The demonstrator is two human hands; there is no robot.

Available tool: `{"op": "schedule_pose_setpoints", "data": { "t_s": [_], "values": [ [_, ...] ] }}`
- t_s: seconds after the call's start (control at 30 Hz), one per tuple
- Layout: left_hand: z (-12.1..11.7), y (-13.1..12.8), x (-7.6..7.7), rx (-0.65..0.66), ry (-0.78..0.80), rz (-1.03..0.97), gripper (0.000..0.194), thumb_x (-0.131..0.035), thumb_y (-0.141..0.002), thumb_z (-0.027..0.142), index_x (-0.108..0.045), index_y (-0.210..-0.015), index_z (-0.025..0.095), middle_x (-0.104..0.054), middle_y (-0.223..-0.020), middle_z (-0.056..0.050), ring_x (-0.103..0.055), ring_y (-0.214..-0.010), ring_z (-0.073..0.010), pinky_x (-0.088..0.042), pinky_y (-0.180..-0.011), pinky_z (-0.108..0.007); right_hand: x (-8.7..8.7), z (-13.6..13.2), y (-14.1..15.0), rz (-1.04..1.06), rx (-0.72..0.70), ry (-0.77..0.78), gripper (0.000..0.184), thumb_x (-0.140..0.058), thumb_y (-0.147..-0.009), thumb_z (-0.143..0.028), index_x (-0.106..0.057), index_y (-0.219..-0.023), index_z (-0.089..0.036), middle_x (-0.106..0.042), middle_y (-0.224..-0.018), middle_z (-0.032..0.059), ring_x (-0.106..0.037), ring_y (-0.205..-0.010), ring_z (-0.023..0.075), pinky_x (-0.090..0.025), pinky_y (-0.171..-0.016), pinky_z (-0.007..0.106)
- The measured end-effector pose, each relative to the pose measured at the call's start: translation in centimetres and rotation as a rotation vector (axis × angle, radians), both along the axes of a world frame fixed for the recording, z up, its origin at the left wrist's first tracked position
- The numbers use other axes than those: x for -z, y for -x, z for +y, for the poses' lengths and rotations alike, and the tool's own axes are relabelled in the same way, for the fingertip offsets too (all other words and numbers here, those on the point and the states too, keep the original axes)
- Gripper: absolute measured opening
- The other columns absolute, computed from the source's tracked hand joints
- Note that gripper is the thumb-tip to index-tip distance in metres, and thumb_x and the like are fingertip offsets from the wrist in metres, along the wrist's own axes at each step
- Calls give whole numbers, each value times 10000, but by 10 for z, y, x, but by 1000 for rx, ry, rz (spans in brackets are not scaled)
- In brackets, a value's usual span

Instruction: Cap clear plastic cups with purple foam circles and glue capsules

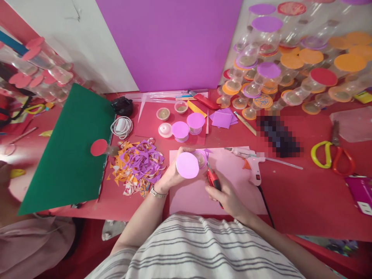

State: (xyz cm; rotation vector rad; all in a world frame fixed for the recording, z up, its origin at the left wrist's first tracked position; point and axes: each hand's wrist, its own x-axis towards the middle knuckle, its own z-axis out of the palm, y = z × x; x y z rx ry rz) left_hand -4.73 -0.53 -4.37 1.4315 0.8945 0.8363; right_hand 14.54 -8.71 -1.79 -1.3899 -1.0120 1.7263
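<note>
My left hand point(174, 170) is closed around a clear plastic, hourglass-shaped piece with a purple foam disc point(187, 165) on its near end. A second purple disc point(203, 159) rims its far end, pointing right. In my right hand point(228, 192) is a cutter point(213, 180) with a red and black handle; whether it has one blade or two is hard to make out. Its tip meets the edge of the far disc, where a thin purple sliver sticks out. Both hands are above a pink sheet point(186, 201) on the red table.
Purple and orange scraps point(142, 161) lie left, beside a green board point(69, 155). A glue gun point(252, 162) rests on the pink sheet's right side. Scissors point(334, 155) lie farther right. More purple-topped pieces point(180, 131) stand ahead; many disc-ended bottles point(269, 69) are stacked back right.
</note>
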Motion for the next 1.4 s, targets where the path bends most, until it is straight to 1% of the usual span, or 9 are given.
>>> {"op": "schedule_pose_setpoints", "data": {
  "t_s": [0.1, 0.23, 0.5, 0.6, 0.8, 1.0, 1.13, 1.2, 1.4],
  "values": [
    [0, -2, -1, 2, 16, -9, 677, -849, -728, 420, -522, -1291, 234, -657, -1005, -83, -623, -861, -264, -586, -879, -535, 1, -1, 1, 17, 1, 9, 252, -635, -789, -397, -532, -957, -240, -476, -706, -59, -412, -533, 111, -349, -492, 266],
    [1, -3, -4, 2, -8, -21, 703, -867, -710, 412, -503, -1286, 238, -650, -997, -78, -628, -902, -274, -586, -904, -530, 3, -3, 3, 48, 3, 18, 264, -640, -793, -409, -527, -962, -240, -473, -693, -66, -399, -512, 100, -327, -474, 255],
    [0, 5, 1, -38, -85, 39, 600, -847, -718, 399, -543, -1206, 227, -647, -1166, -90, -649, -1045, -286, -568, -966, -456, 3, -3, 3, 63, 8, 26, 283, -657, -777, -412, -538, -970, -243, -470, -695, -68, -373, -476, 81, -296, -439, 242],
    [1, 9, 4, -13, -103, 70, 636, -855, -717, 377, -548, -1249, 214, -646, -1212, -97, -636, -1093, -281, -549, -995, -446, 1, -3, 2, 64, -6, 36, 267, -655, -776, -400, -531, -951, -242, -468, -705, -68, -382, -485, 80, -302, -446, 242],
    [2, 14, 4, 65, -112, 111, 668, -868, -716, 376, -556, -1277, 191, -655, -1220, -101, -651, -1011, -229, -570, -916, -379, -1, -4, 1, 47, -22, 39, 249, -648, -775, -385, -533, -944, -242, -483, -730, -60, -400, -519, 92, -333, -481, 257],
    [2, 14, 4, 77, -129, 89, 651, -845, -747, 379, -540, -1291, 191, -648, -1252, -119, -647, -1053, -246, -556, -928, -388, 1, -5, 1, 69, -23, 74, 275, -646, -783, -413, -522, -961, -244, -469, -740, -59, -386, -517, 92, -316, -478, 260],
    [3, 14, 7, 79, -148, 79, 655, -847, -742, 390, -542, -1290, 201, -642, -1265, -97, -645, -1063, -231, -552, -923, -354, 2, -5, 1, 67, -25, 83, 282, -643, -783, -412, -519, -965, -238, -452, -724, -69, -382, -503, 85, -298, -463, 253],
    [4, 15, 5, 94, -151, 88, 674, -850, -739, 385, -535, -1303, 195, -643, -1256, -96, -651, -1045, -227, -554, -911, -349, 3, -5, 0, 66, -28, 79, 274, -644, -780, -408, -515, -953, -238, -454, -719, -70, -385, -503, 85, -297, -461, 253],
    [6, 16, -7, 153, -128, 133, 680, -813, -773, 403, -522, -1353, 201, -648, -1232, -105, -658, -1018, -250, -545, -926, -405, 5, -7, -2, 49, -42, 69, 242, -640, -779, -391, -521, -927, -240, -477, -734, -62, -393, -514, 88, -303, -464, 255]
  ]
}}
